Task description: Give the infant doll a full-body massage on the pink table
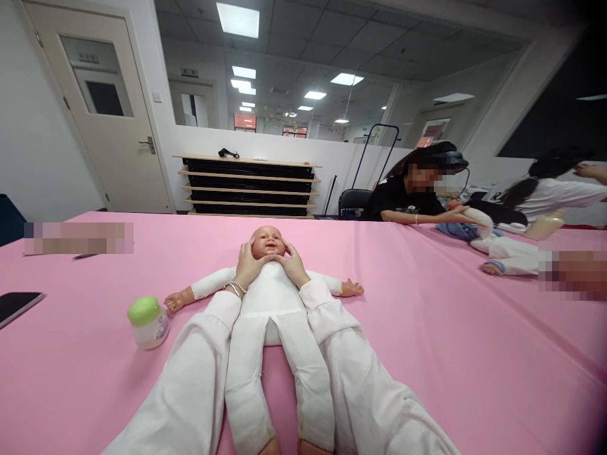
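A baby doll (pixel 271 296) with a white cloth body lies on its back on the pink table cover (pixel 427 354), head away from me and arms spread to the sides. My left hand (pixel 249 264) curves around one side of its head, and my right hand (pixel 294 264) cups the other side. Both thumbs meet at the doll's chin, while the other fingers lie along its cheeks. Beside the doll's outstretched arm on the left stands a jar (pixel 148 323) with a green lid.
A phone (pixel 19 307) lies at the left edge, near a blurred-out item (pixel 78 239). To the right, a person in black (pixel 410 196) handles another doll (pixel 515 254), with a bottle (pixel 546 224) close by. Stacked shelving (pixel 249 184) stands behind the table.
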`<state>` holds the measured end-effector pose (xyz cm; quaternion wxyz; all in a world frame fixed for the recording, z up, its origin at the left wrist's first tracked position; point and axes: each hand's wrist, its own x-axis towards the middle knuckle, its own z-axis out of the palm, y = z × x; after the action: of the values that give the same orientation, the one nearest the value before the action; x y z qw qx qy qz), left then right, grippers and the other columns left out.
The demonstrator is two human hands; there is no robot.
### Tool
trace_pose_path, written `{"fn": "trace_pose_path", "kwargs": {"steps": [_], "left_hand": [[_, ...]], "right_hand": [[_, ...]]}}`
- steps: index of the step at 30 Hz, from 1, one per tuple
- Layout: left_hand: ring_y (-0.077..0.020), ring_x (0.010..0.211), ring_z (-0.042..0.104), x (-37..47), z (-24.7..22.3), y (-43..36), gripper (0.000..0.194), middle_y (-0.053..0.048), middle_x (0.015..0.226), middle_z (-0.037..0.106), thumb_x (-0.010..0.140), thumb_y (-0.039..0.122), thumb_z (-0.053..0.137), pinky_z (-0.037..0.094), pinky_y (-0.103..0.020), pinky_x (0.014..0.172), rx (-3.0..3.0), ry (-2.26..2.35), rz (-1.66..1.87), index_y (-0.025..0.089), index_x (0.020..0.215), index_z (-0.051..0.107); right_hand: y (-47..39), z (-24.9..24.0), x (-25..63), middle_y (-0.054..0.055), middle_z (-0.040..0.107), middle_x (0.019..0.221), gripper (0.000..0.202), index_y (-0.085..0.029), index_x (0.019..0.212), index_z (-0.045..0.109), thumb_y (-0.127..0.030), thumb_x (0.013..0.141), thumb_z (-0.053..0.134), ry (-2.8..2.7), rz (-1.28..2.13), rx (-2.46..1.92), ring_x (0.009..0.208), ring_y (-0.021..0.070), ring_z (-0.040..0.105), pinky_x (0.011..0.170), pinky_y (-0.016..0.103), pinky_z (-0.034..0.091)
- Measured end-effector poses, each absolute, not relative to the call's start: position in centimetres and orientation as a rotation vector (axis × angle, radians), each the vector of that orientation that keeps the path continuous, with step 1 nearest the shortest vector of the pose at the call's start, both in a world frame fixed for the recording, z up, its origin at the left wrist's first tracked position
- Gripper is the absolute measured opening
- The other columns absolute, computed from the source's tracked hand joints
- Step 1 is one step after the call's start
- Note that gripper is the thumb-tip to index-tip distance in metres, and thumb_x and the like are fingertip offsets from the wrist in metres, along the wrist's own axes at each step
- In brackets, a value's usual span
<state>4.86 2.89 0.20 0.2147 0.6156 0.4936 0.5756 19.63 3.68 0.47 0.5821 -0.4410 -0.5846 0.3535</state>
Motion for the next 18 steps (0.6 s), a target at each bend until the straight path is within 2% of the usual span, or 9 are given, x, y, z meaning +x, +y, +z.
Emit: {"fn": "trace_pose_path", "kwargs": {"steps": [6,12,15,18], "left_hand": [[-0.0241,0.118,0.041,4.7,-0.2,3.3,0.057,-0.01,0.119,0.046,0.071,0.035,0.065,0.033,-0.039,0.101,1.696,1.322,1.624,0.019,0.122,0.044],[-0.021,0.119,0.041,4.4,-0.9,4.3,0.039,-0.011,0.118,0.047,0.082,0.03,0.049,0.029,-0.036,0.105,1.682,1.278,1.665,0.017,0.119,0.048],[-0.0207,0.119,0.041,4.4,-0.9,4.3,0.037,-0.01,0.119,0.047,0.084,0.032,0.047,0.028,-0.036,0.106,1.675,1.287,1.669,0.018,0.118,0.049],[-0.0225,0.12,0.04,4.5,-0.6,3.8,0.046,-0.011,0.12,0.046,0.081,0.039,0.052,0.029,-0.038,0.105,1.693,1.309,1.631,0.018,0.12,0.046]], "right_hand": [[4.3,0.0,19.9,0.007,0.049,0.131,0.063,-0.017,0.124,0.051,-0.034,0.065,0.067,-1.354,0.853,-0.974,0.123,0.0205,0.042,0.108,0.035,0.029],[5.1,-0.6,20.0,0.006,0.046,0.134,0.056,-0.019,0.124,0.052,-0.043,0.073,0.059,-1.301,0.948,-0.923,0.125,0.0197,0.04,0.106,0.036,0.032],[5.0,-0.4,19.9,0.008,0.044,0.135,0.057,-0.017,0.123,0.052,-0.048,0.075,0.055,-1.297,0.962,-0.919,0.126,0.0201,0.04,0.105,0.036,0.033],[4.4,0.2,19.7,0.009,0.047,0.133,0.066,-0.017,0.124,0.049,-0.048,0.068,0.063,-1.344,0.907,-0.955,0.124,0.0213,0.041,0.105,0.036,0.033]]}}
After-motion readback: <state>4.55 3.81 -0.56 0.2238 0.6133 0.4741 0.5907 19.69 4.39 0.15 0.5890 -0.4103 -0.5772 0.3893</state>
